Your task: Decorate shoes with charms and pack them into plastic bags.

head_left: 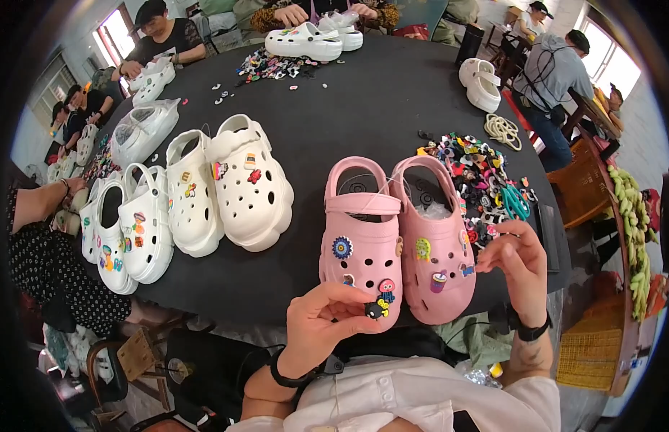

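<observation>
A pair of pink clogs stands at the near edge of the black table [377, 101]. The left pink clog [360, 237] and the right pink clog [434, 241] both carry several small charms. My left hand [323, 320] pinches a small black charm [376, 309] at the toe of the left pink clog. My right hand [518, 266] hovers beside the right pink clog and pinches a tiny charm [469, 271] between finger and thumb. A heap of loose colourful charms [475, 180] lies just beyond my right hand.
Several white clogs [197, 194] with charms line the table's left side, some in clear bags [141, 129]. More white clogs [309, 39] and charms [273, 66] lie at the far edge, a single pair [480, 83] at right. Other people sit around the table. Rubber bands [503, 131] lie near the heap.
</observation>
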{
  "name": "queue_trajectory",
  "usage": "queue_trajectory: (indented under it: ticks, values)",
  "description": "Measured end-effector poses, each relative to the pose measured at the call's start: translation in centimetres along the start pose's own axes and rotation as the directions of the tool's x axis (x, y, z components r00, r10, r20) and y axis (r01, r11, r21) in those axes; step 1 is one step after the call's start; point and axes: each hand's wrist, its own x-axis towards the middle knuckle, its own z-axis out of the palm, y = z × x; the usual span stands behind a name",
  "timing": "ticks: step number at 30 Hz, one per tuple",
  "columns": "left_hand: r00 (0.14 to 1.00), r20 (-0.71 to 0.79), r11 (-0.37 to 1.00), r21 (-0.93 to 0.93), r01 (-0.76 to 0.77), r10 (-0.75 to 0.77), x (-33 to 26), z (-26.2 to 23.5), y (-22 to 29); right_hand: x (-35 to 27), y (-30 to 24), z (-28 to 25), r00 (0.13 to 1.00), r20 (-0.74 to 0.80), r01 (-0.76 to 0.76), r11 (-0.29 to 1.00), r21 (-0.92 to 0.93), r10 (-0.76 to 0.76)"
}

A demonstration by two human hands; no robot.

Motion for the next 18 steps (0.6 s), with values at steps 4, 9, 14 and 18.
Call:
queue_trajectory:
  ticks: [4,9,14,18]
  values:
    - [0.998,0.029,0.999,-0.018,-0.049,0.049,0.0,-1.0,-1.0,-2.0,3.0,-1.3,0.948,-0.317,0.002,1.000,0.024,0.006]
    - [0.999,0.040,0.993,0.114,-0.016,0.012,0.6,-1.3,0.1,-2.8,6.4,-1.3,0.888,-0.454,-0.038,0.996,0.079,0.070]
    - [0.999,-0.043,0.991,0.133,0.017,-0.012,1.5,-2.2,1.3,-1.7,7.3,-1.1,0.888,-0.458,-0.028,0.999,0.026,0.036]
    - [0.996,-0.073,0.956,0.283,0.075,-0.056,3.3,-2.1,2.2,-1.1,8.8,-1.9,0.899,-0.438,-0.031,1.000,-0.006,0.025]
